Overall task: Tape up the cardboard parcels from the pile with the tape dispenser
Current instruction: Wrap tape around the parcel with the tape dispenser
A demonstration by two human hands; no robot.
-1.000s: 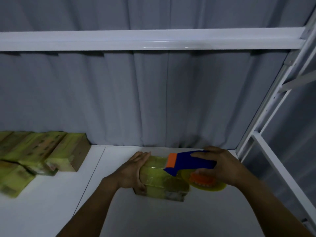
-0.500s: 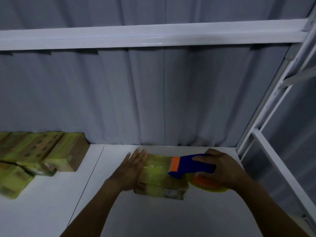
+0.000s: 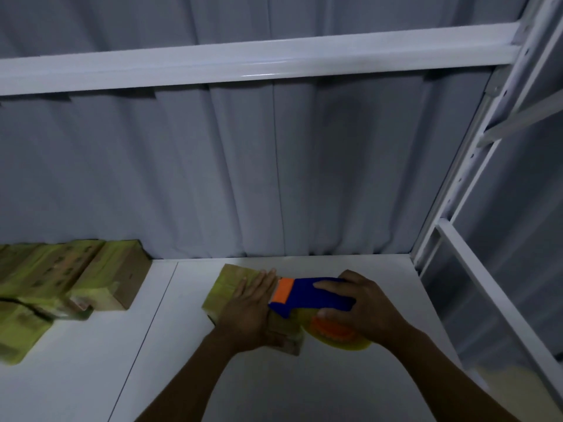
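The cardboard parcel, wrapped in yellowish tape, lay on the white table directly under both hands. The left hand was spread flat on top of it, fingers extended, pressing down and not closed around anything. Just to its right, the right hand was wrapped around the blue handle of the tape dispenser, whose orange front edge touched the parcel's top beside the left fingertips. The dispenser's yellow tape roll with its orange hub hung below the right palm, at the parcel's right end. Well off to the left of the left hand sat the pile of parcels, packed close together on the same surface. Behind the hands hung a grey curtain, and a white metal frame rose to the right of the right hand.
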